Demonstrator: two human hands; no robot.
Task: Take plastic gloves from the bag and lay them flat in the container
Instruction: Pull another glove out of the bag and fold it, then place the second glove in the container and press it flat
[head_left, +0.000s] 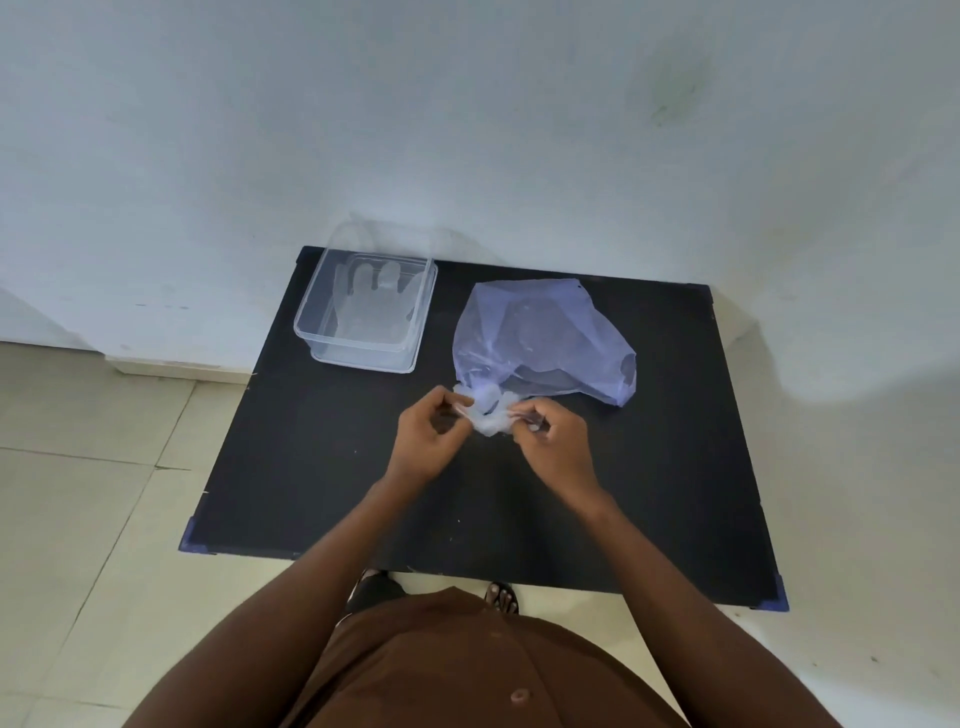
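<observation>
A crumpled clear plastic glove (491, 418) is held between my two hands just in front of the bag's mouth. My left hand (423, 441) pinches its left edge and my right hand (553, 441) pinches its right edge. The pale blue plastic bag (540, 338) lies on the black table behind the glove, its opening toward me. At the table's back left stands a clear rectangular container (306, 325) with a flat clear glove (371, 306) lying inside, fingers pointing away from me.
The black table (311, 457) stands against a white wall. Tiled floor shows to its left and right. My feet show under the table's near edge.
</observation>
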